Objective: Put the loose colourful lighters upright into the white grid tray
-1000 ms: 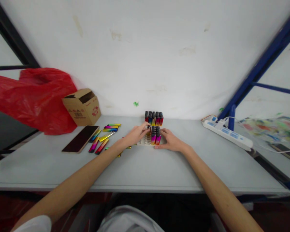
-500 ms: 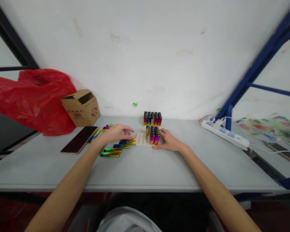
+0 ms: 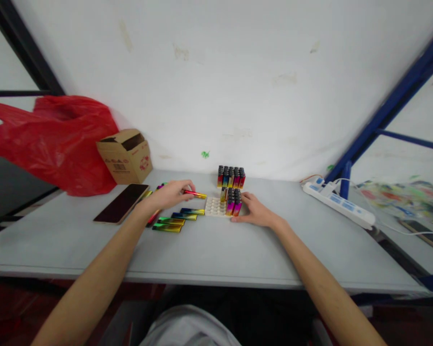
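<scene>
My left hand (image 3: 171, 194) pinches a red and gold lighter (image 3: 197, 194), which points right just above the table. Several shiny lighters (image 3: 170, 225), green, blue and gold, lie flat below that hand. To their right is a white tray (image 3: 212, 206) with round holes. Lighters with black tops (image 3: 234, 204) stand upright in its right part, purple and pink ones in front and a gold one behind. My right hand (image 3: 254, 211) grips the tray's right end, thumb at the front corner and fingers beside the standing lighters.
Behind the tray stands a block of upright lighters (image 3: 231, 177). A phone (image 3: 121, 204), a cardboard box (image 3: 126, 156) and a red plastic bag (image 3: 65, 144) are on the left. A white power strip (image 3: 339, 202) with cables lies to the right, by a blue frame (image 3: 389, 105).
My left hand has picked up the red and gold lighter and moved slightly up. My right hand stays at the tray. The whole view has shifted a little.
</scene>
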The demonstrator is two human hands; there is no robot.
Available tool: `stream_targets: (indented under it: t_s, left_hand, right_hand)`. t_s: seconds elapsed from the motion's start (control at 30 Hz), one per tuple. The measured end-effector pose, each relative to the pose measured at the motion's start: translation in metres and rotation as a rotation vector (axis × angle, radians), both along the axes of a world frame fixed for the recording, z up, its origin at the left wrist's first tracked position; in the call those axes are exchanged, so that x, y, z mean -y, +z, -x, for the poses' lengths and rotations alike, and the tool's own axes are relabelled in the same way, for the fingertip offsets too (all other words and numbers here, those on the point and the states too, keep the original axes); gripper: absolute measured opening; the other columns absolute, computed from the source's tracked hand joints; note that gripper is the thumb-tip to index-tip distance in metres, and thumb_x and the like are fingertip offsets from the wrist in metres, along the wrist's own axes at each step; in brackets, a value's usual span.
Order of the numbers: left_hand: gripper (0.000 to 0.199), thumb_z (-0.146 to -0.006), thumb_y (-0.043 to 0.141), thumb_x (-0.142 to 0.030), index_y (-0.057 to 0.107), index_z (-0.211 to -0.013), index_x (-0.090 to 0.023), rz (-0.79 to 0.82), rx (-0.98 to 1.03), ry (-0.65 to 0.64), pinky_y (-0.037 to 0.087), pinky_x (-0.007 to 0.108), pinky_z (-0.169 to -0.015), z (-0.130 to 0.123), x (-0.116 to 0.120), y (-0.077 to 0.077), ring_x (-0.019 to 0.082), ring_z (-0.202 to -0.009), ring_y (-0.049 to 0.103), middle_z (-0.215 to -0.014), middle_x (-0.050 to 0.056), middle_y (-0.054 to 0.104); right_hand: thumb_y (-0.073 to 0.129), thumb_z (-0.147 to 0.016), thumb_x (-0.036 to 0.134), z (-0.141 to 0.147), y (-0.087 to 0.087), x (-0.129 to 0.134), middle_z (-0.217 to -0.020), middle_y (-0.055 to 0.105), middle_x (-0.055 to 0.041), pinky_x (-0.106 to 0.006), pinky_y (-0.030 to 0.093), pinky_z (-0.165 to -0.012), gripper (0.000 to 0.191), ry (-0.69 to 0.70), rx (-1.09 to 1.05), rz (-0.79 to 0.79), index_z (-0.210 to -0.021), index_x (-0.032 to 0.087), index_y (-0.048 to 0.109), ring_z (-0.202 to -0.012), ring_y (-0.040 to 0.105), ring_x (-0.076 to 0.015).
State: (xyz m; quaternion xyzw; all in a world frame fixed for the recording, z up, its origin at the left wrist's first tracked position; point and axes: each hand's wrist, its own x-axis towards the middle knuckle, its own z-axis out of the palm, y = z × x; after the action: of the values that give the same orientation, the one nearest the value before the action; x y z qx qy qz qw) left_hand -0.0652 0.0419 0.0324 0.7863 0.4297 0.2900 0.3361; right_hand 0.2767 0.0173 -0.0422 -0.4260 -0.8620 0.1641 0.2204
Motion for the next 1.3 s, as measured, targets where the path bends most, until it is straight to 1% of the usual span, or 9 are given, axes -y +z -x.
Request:
stream_targets:
  t_s: [0.1, 0.2, 0.33, 0.4, 0.47, 0.6, 0.73, 0.93, 1.3]
  left_hand:
    - [0.033, -0.074, 0.082, -0.043, 0.072, -0.092, -0.018, 0.054, 0.25, 0.012, 0.05, 0.025, -0.063, -0.01, 0.005, 0.007, 0.016, -0.066, 0.063, -0.082, 0.004, 0.074]
    - [0.03, -0.077, 0.083, -0.038, 0.072, -0.091, -0.014, 0.129, 0.569, 0.033, 0.051, 0.025, -0.066, -0.022, 0.01, 0.009, 0.014, -0.068, 0.06, -0.081, 0.006, 0.071]
    - [0.025, -0.085, 0.078, -0.037, 0.067, -0.09, -0.014, 0.326, 0.859, -0.06, 0.055, 0.03, -0.077, -0.036, 0.018, 0.003, 0.015, -0.078, 0.063, -0.085, 0.005, 0.068]
    - [0.024, -0.089, 0.073, -0.038, 0.062, -0.092, -0.017, 0.416, 0.881, -0.135, 0.056, 0.033, -0.076, -0.043, 0.023, 0.0, 0.016, -0.077, 0.064, -0.083, 0.004, 0.067]
    - [0.023, -0.092, 0.07, -0.039, 0.056, -0.094, -0.02, 0.487, 0.875, -0.175, 0.053, 0.028, -0.064, -0.05, 0.029, -0.002, 0.014, -0.064, 0.059, -0.074, 0.0, 0.063]
    - [0.023, -0.095, 0.063, -0.044, 0.056, -0.099, -0.022, 0.615, 0.85, -0.14, 0.032, 0.016, -0.045, -0.059, 0.037, -0.007, 0.008, -0.046, 0.038, -0.061, -0.007, 0.042]
    - [0.042, -0.098, 0.046, -0.055, 0.056, -0.081, -0.018, 0.757, 0.793, -0.143, 0.03, 0.018, -0.044, -0.063, 0.036, -0.014, 0.009, -0.046, 0.032, -0.059, -0.006, 0.032]
    - [0.039, -0.093, 0.041, -0.046, 0.046, -0.064, -0.019, 0.76, 0.843, -0.198, 0.031, 0.022, -0.046, -0.063, 0.036, -0.018, 0.012, -0.049, 0.031, -0.059, -0.003, 0.029]
    - [0.029, -0.089, 0.042, -0.039, 0.043, -0.068, -0.019, 0.742, 0.825, -0.144, 0.029, 0.021, -0.047, -0.061, 0.038, -0.022, 0.01, -0.049, 0.027, -0.062, -0.004, 0.027]
  right_hand:
    - [0.077, -0.078, 0.068, 0.0, -0.001, 0.0, -0.134, 0.056, -0.016, -0.053, 0.042, -0.112, 0.084, 0.007, -0.012, -0.009, -0.141, 0.017, 0.055, -0.125, 0.052, -0.0339]
    - [0.076, -0.078, 0.067, 0.0, 0.0, 0.0, -0.133, 0.056, -0.0166, -0.054, 0.042, -0.112, 0.083, 0.016, -0.015, -0.013, -0.141, 0.016, 0.056, -0.124, 0.052, -0.0341]
    - [0.076, -0.078, 0.067, 0.001, 0.002, 0.002, -0.133, 0.057, -0.0168, -0.054, 0.043, -0.111, 0.082, 0.016, -0.015, -0.008, -0.14, 0.017, 0.056, -0.124, 0.052, -0.0347]
    - [0.076, -0.078, 0.067, 0.001, 0.003, 0.002, -0.133, 0.057, -0.0172, -0.054, 0.043, -0.111, 0.083, 0.012, -0.015, -0.007, -0.14, 0.016, 0.056, -0.124, 0.053, -0.0346]
    - [0.076, -0.078, 0.067, 0.001, 0.003, 0.002, -0.133, 0.057, -0.0172, -0.053, 0.043, -0.111, 0.082, 0.008, -0.012, -0.01, -0.14, 0.016, 0.056, -0.123, 0.053, -0.0343]
    - [0.077, -0.078, 0.067, 0.002, 0.004, 0.003, -0.133, 0.057, -0.0161, -0.053, 0.043, -0.111, 0.082, 0.008, -0.011, -0.012, -0.141, 0.018, 0.056, -0.124, 0.053, -0.034]
    - [0.077, -0.078, 0.066, 0.002, 0.004, 0.003, -0.134, 0.056, -0.0159, -0.053, 0.043, -0.111, 0.082, 0.005, -0.018, -0.008, -0.14, 0.018, 0.056, -0.125, 0.053, -0.0339]
    - [0.077, -0.077, 0.067, 0.002, 0.003, 0.002, -0.132, 0.057, -0.0166, -0.052, 0.044, -0.11, 0.083, 0.004, -0.009, -0.013, -0.141, 0.017, 0.056, -0.122, 0.054, -0.0338]
    - [0.077, -0.077, 0.067, 0.001, 0.0, 0.001, -0.135, 0.056, -0.0165, -0.053, 0.042, -0.112, 0.084, 0.0, -0.024, -0.01, -0.141, 0.018, 0.055, -0.126, 0.052, -0.0345]
